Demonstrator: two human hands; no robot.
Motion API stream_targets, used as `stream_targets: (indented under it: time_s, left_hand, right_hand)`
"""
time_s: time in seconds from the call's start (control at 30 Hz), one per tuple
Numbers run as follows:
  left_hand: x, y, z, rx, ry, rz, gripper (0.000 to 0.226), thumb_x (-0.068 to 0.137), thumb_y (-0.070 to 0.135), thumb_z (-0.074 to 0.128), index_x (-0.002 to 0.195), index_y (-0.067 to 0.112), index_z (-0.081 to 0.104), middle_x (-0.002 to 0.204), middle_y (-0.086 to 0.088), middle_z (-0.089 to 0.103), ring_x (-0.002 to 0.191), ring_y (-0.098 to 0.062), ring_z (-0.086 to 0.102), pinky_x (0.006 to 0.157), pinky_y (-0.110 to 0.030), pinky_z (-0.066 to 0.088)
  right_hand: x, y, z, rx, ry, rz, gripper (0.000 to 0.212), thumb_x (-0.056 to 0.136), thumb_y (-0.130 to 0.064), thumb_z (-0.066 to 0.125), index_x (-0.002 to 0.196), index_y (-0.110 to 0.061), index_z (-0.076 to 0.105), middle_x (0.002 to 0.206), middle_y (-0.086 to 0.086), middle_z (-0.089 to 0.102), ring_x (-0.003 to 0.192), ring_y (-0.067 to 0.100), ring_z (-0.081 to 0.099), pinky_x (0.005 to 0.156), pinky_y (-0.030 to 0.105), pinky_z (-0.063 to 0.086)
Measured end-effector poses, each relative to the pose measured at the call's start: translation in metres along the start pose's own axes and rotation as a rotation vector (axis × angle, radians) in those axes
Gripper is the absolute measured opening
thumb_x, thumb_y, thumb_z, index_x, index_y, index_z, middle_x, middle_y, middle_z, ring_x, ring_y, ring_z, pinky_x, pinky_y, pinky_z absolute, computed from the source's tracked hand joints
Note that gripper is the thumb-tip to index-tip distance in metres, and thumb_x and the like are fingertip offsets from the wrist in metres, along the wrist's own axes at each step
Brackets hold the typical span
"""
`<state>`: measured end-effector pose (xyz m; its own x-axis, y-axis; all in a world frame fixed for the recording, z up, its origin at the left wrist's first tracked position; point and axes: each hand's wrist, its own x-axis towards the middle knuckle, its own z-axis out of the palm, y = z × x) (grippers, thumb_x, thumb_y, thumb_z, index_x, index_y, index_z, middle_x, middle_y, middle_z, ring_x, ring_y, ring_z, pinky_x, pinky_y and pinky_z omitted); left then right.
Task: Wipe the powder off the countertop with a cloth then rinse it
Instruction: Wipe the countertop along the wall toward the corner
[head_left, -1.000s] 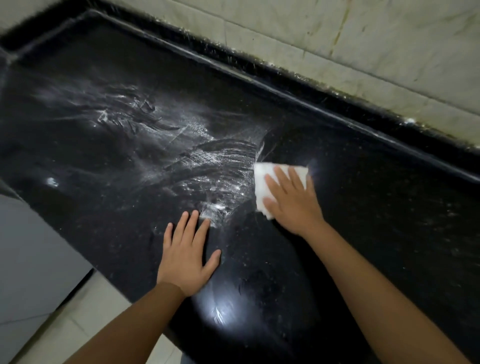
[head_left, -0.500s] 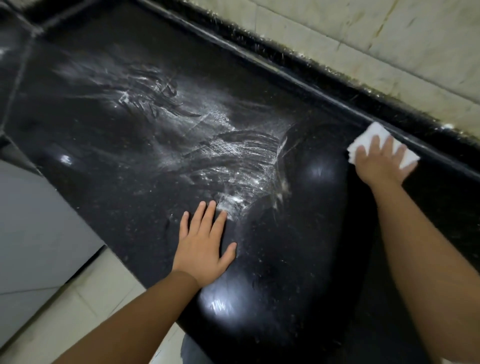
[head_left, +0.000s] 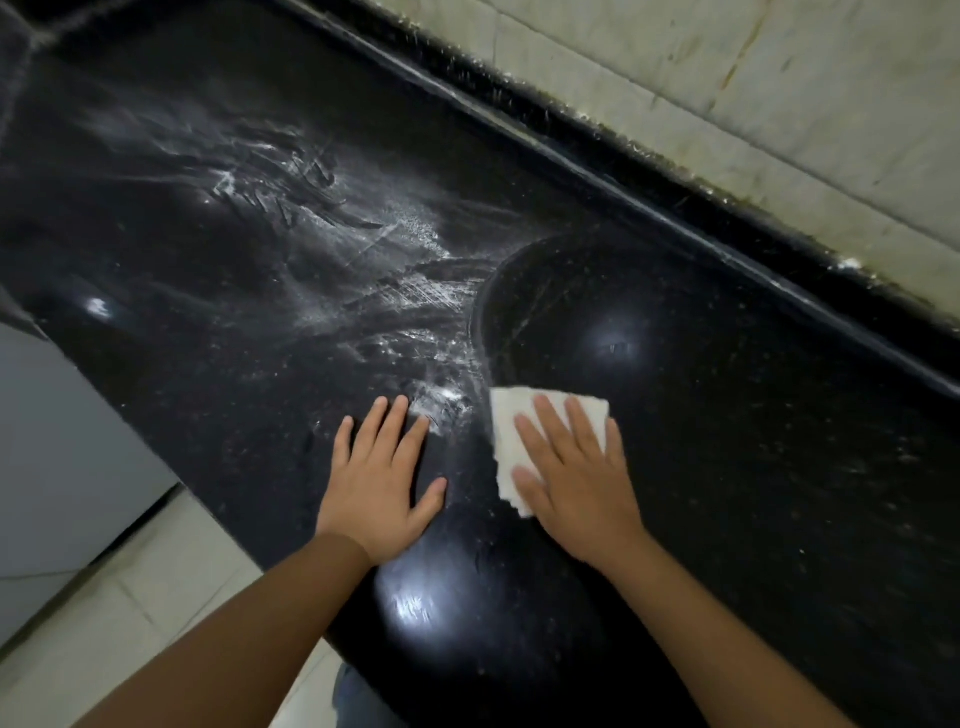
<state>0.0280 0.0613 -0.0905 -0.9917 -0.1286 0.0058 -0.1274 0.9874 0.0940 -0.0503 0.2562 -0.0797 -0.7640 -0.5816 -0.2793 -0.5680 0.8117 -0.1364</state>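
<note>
The cloth (head_left: 524, 441) is a small white folded pad lying flat on the black countertop (head_left: 753, 467), low in the scene at about five o'clock from the thickest of the powder (head_left: 363, 249). It looks light, soft and limp, with a ragged edge on its near side; I'd judge it will bunch or slide out from under a loose touch, so it wants pressure spread over its middle, not a pinch at a corner, and it should crumple easily in a fist once it goes for rinsing. The right hand (head_left: 576, 478) lies palm-down on it, fingers straight and slightly spread, pressing it to the stone without curling round it; the far edge and the left side of the pad show beyond the fingertips. The left hand (head_left: 382, 478) is flat on the bare counter just beside it at nine o'clock, fingers extended and apart, holding nothing, its fingertips touching the near fringe of the white smear. From the cloth toward twelve o'clock there is a dark rounded patch that looks wiped, bounded by a curved edge, while the powder spreads away from ten to eleven o'clock in streaks. The pale tiled wall (head_left: 727, 78) runs along the far side. Most of the wiping looks still to be done.
</note>
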Motion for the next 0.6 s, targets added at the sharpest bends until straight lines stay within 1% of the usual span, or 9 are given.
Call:
stream_targets:
  time_s: [0.03,0.1,0.17,0.23,0.33,0.43,0.5,0.53,0.6]
  left_hand:
    - [-0.001,0.000,0.000,-0.003,-0.004,-0.002,0.062,0.080,0.047,0.036,0.120,0.006,0.057,0.130,-0.020,0.053,0.125,-0.029,0.029,0.101,-0.046,0.015]
    - [-0.002,0.000,0.001,-0.010,-0.019,-0.005,0.062,0.080,0.048,0.036,0.120,0.006,0.058,0.130,-0.020,0.052,0.125,-0.028,0.029,0.101,-0.046,0.014]
    - [-0.002,0.001,0.001,-0.003,-0.032,-0.011,0.062,0.081,0.048,0.036,0.120,0.006,0.058,0.130,-0.019,0.052,0.126,-0.028,0.028,0.101,-0.047,0.015]
    - [-0.001,0.001,-0.001,0.009,-0.048,-0.012,0.062,0.081,0.048,0.035,0.120,0.006,0.058,0.130,-0.019,0.052,0.126,-0.029,0.028,0.101,-0.047,0.015]
    - [0.000,0.002,-0.002,0.019,-0.068,-0.006,0.061,0.081,0.048,0.035,0.120,0.006,0.058,0.131,-0.019,0.052,0.126,-0.029,0.028,0.101,-0.047,0.015]
    - [-0.001,0.002,-0.004,0.007,-0.079,-0.011,0.062,0.080,0.047,0.036,0.121,0.006,0.057,0.131,-0.019,0.052,0.126,-0.029,0.028,0.101,-0.047,0.015]
    - [-0.001,0.002,-0.004,0.001,-0.067,-0.015,0.062,0.079,0.047,0.037,0.120,0.005,0.057,0.131,-0.019,0.052,0.125,-0.029,0.028,0.101,-0.047,0.015]
    - [-0.002,0.001,-0.004,0.002,-0.064,-0.015,0.062,0.079,0.047,0.037,0.120,0.005,0.057,0.130,-0.020,0.052,0.125,-0.029,0.028,0.101,-0.046,0.015]
    - [-0.002,0.002,-0.004,0.013,-0.080,-0.014,0.061,0.079,0.047,0.037,0.119,0.005,0.058,0.129,-0.020,0.053,0.125,-0.032,0.032,0.101,-0.046,0.015]
  right_hand:
    - [-0.021,0.009,0.004,0.004,-0.021,0.040,0.057,0.097,-0.049,0.003,0.132,-0.024,0.041,0.137,0.004,0.051,0.129,0.027,0.033,0.104,0.049,0.019]
    - [-0.048,0.029,0.007,-0.005,-0.060,0.140,0.058,0.096,-0.051,0.003,0.134,-0.024,0.039,0.138,0.003,0.050,0.130,0.024,0.032,0.102,0.049,0.019]
    - [-0.039,0.042,-0.008,0.037,-0.032,0.288,0.066,0.091,-0.053,0.003,0.143,-0.025,0.031,0.151,0.002,0.031,0.140,0.026,0.021,0.109,0.053,0.013]
    - [-0.001,0.048,-0.021,0.078,0.001,0.437,0.062,0.092,-0.050,0.003,0.148,-0.027,0.010,0.157,-0.001,0.002,0.144,0.025,0.000,0.112,0.054,0.001]
    - [0.071,0.027,-0.038,0.128,-0.007,0.498,0.054,0.099,-0.043,0.012,0.148,-0.026,-0.003,0.157,-0.002,-0.012,0.143,0.025,-0.012,0.112,0.055,-0.008]
    - [0.102,-0.014,-0.040,0.141,-0.018,0.322,0.054,0.099,-0.043,0.015,0.149,-0.027,0.001,0.157,-0.002,-0.010,0.143,0.026,-0.011,0.111,0.055,-0.009]
    - [0.091,-0.037,-0.028,0.111,-0.004,0.174,0.053,0.099,-0.042,0.019,0.149,-0.027,0.007,0.157,-0.002,-0.005,0.144,0.025,-0.008,0.112,0.055,-0.007]
    - [0.077,-0.045,-0.020,0.071,0.022,0.101,0.052,0.098,-0.042,0.021,0.148,-0.026,0.015,0.157,0.000,0.003,0.144,0.025,-0.001,0.112,0.056,-0.001]
    - [0.035,-0.051,-0.004,0.019,0.100,0.041,0.050,0.095,-0.043,0.024,0.137,-0.023,0.042,0.147,0.004,0.037,0.138,0.028,0.027,0.108,0.056,0.019]
